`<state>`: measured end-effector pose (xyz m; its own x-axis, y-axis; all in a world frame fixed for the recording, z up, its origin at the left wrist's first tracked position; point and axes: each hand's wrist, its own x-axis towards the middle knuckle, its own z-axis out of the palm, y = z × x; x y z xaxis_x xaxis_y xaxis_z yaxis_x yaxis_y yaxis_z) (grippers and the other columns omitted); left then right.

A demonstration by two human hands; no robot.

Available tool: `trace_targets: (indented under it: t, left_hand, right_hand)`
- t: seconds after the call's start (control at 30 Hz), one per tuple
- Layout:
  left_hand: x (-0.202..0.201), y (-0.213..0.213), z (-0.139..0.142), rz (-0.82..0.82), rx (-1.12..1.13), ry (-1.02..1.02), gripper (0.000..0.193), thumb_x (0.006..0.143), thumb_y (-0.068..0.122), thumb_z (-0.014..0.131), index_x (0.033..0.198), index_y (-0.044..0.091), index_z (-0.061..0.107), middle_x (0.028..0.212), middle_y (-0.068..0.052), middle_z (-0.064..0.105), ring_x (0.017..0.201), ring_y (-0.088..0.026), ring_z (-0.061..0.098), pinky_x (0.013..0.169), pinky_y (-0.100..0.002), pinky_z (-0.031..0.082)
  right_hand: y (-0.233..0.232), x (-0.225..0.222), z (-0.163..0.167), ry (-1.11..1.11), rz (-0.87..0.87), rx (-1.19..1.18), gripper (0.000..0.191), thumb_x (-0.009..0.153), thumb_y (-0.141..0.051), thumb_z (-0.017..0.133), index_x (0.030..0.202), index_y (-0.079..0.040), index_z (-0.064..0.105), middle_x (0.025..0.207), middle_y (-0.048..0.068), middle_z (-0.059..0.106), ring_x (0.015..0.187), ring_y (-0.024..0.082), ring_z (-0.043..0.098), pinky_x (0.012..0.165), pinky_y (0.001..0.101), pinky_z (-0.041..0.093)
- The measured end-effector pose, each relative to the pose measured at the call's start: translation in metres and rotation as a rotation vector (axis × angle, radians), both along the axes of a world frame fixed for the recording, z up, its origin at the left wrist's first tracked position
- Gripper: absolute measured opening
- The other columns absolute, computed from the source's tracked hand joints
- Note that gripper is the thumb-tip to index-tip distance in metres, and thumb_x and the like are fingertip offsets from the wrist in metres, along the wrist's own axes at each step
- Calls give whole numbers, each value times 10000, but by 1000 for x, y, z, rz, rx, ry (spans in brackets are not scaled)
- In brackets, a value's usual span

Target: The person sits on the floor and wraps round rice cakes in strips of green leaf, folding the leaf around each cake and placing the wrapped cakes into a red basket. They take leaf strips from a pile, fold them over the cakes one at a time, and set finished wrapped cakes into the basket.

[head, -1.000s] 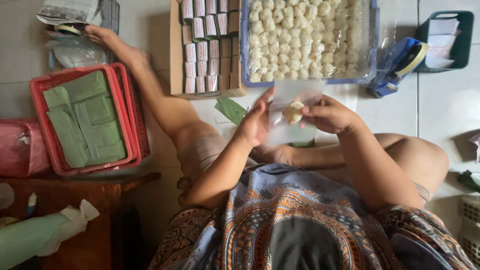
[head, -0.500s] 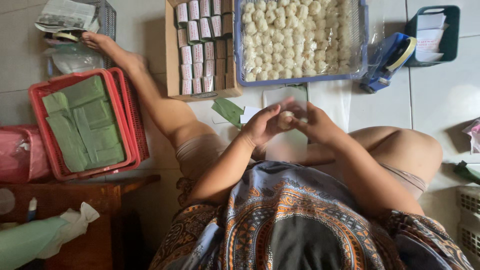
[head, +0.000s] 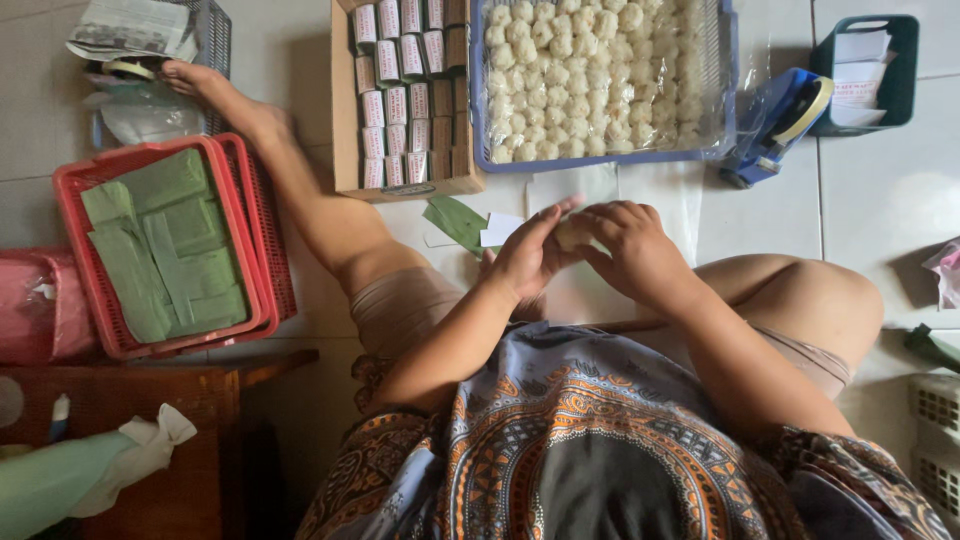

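My left hand [head: 527, 257] and my right hand [head: 632, 250] meet over a clear plastic sheet [head: 660, 195] on the floor. Between them they hold a small pale round food piece [head: 570, 232], partly hidden by the fingers. A green leaf strip [head: 455, 220] and a small white paper slip [head: 500, 230] lie just left of my left hand. Beyond the hands stands a blue basket [head: 728, 90] filled with several pale round pieces, and beside it a cardboard box [head: 345, 110] packed with small wrapped packets.
A red basket [head: 70, 250] of folded green leaves sits at the left. A blue tape dispenser [head: 775, 120] and a dark green bin [head: 900, 80] with paper slips are at the right. My bare leg [head: 300, 200] stretches left. A wooden stool [head: 120, 400] stands at lower left.
My hands have closed together around the pale piece and dropped slightly toward me; the piece is now more covered by the fingers.
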<state>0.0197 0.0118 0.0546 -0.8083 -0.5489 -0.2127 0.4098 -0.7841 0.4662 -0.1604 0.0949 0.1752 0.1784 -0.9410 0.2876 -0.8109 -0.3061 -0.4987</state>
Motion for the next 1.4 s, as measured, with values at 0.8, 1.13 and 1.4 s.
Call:
trace_targets:
  t: [0.8, 1.13, 1.4]
  left_hand:
    - [3, -14, 58, -2, -76, -79, 618, 954, 60, 716, 1511, 66, 450, 1405, -165, 614, 1226, -252, 652, 1006, -407, 576]
    - [8, -21, 48, -162, -223, -28, 561, 1011, 38, 694, 1527, 33, 473, 1473, -155, 607, 1271, -238, 635, 1094, -376, 529]
    - [12, -14, 51, -270, -92, 70, 456, 1092, 165, 562, 1506, -7, 484, 1440, -171, 598, 1321, -304, 608, 1109, -532, 526]
  right_hand:
    - [38, -25, -15, 247, -2, -644, 461, 859, -184, 841, 1277, -231, 652, 1311, 121, 622, 1237, 335, 554, 1007, 479, 445]
    - [44, -6, 44, -47, 5, -160, 231, 846, -155, 850, 1059, -145, 763, 1200, 33, 701, 1097, 225, 652, 952, 419, 504]
    - [-3, -27, 32, -665, -349, 264, 311, 904, -180, 827, 1146, -5, 738, 1062, 80, 776, 1010, 181, 716, 908, 319, 548]
